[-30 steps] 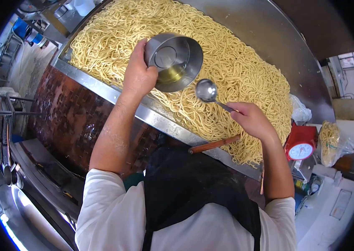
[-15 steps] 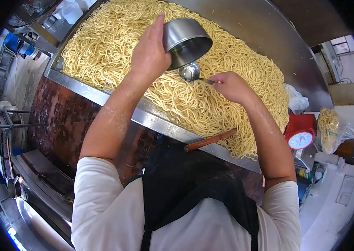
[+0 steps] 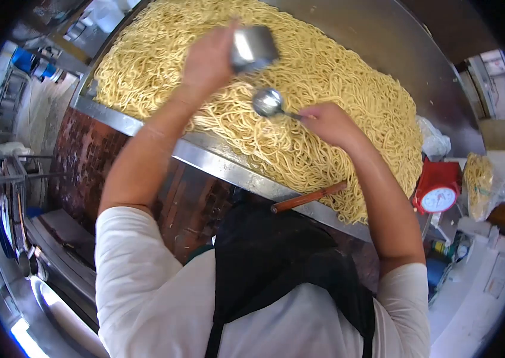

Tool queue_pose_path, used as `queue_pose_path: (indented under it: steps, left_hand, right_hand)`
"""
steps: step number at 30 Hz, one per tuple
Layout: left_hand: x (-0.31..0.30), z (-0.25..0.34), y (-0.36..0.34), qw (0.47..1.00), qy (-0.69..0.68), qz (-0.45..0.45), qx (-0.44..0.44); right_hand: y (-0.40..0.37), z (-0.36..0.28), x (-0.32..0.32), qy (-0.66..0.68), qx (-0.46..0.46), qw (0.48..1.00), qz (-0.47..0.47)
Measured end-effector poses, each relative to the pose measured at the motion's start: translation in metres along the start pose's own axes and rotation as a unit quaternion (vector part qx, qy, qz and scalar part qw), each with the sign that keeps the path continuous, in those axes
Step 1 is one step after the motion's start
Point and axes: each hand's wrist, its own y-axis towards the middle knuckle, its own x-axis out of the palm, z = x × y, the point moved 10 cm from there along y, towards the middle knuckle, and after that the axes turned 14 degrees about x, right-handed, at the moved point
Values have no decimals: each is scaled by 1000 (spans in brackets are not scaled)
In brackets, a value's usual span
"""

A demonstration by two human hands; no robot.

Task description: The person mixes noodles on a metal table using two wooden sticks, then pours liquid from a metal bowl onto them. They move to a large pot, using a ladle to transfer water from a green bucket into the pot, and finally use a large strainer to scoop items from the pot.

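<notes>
A broad heap of yellow noodles [image 3: 300,137] fills the metal tray [image 3: 205,164] in front of me. Above its left part, my left hand [image 3: 209,58] grips a steel pot [image 3: 254,48], blurred by motion; its inside does not show from here. My right hand [image 3: 329,122] is closed round the thin handle of a metal ladle [image 3: 267,102]. The ladle's round bowl hangs over the noodles, a little below the pot and apart from it. A brown wooden stick [image 3: 309,197] lies across the tray's near edge, its far end touching the noodles.
On the right stands a red dial scale [image 3: 438,186], beside a clear bag of noodles [image 3: 478,185]. A crumpled plastic bag [image 3: 432,138] sits at the tray's right end. Metal racks and utensils [image 3: 23,238] line the left side, above a brown tiled floor [image 3: 94,143].
The pot has moved left and turned, so its open mouth no longer faces me. My right hand stays almost in place, and the ladle is now apart from the pot.
</notes>
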Motion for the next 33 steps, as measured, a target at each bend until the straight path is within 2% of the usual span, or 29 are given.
queue_pose_path:
  steps: [1, 2, 3, 4, 6, 8, 12, 14, 16, 17, 18, 19, 20, 23, 26, 28, 30, 32, 33]
  left_hand:
    - [-4, -30, 2, 999, 43, 13, 13]
    - [-11, -55, 2, 996, 84, 26, 26]
    - [-16, -81, -1, 994, 110, 6, -17]
    - [-21, -104, -1, 988, 138, -15, -60]
    - [-39, -110, -6, 984, 174, 33, -34]
    - [-42, -78, -17, 988, 140, 41, -43]
    - [-10, 7, -43, 988, -123, 74, -60]
    - [22, 41, -47, 957, -262, 67, -104]
    - [39, 83, -37, 948, -302, 56, -87]
    - [37, 109, -26, 957, -281, 50, -55]
    - [34, 134, -15, 965, -259, 43, -25]
    - [40, 155, -9, 954, -299, 27, -14]
    - [39, 179, 0, 959, -280, 41, 32]
    - [43, 243, 21, 952, -289, 27, 95]
    - [49, 302, 44, 949, -272, 21, 159]
    - [55, 332, 64, 951, -195, 74, 229]
    - [65, 347, 94, 954, -140, 83, 252]
    - [76, 346, 124, 974, -51, 63, 213]
    - [80, 342, 133, 983, -57, 62, 161]
  right_hand:
    - [12, -13, 4, 6, -7, 1000, 0]
    - [19, -23, 2, -10, -11, 998, 60]
    - [23, -29, -1, -28, -14, 992, 119]
    - [26, -25, -2, -22, 2, 992, 121]
    - [28, -16, -2, -61, 48, 991, 113]
    - [8, 2, -9, -53, 31, 991, 120]
    - [-45, 64, -23, -29, -31, 989, 140]
    - [-73, 113, -26, -20, 28, 994, 108]
    - [-110, 150, -33, -5, 48, 992, 116]
    - [-129, 160, -36, -6, 51, 992, 117]
    - [-149, 179, -40, -7, 108, 986, 124]
    - [-168, 199, -42, -6, 165, 978, 131]
    - [-184, 210, -42, -5, 168, 977, 134]
    - [-230, 250, -48, -51, 200, 958, 200]
    - [-269, 285, -56, -23, 164, 943, 288]
    - [-282, 311, -54, -7, 174, 929, 327]
    - [-288, 343, -48, -21, 161, 907, 388]
    - [-283, 368, -40, 0, 123, 903, 411]
    - [-283, 377, -38, 73, 57, 885, 455]
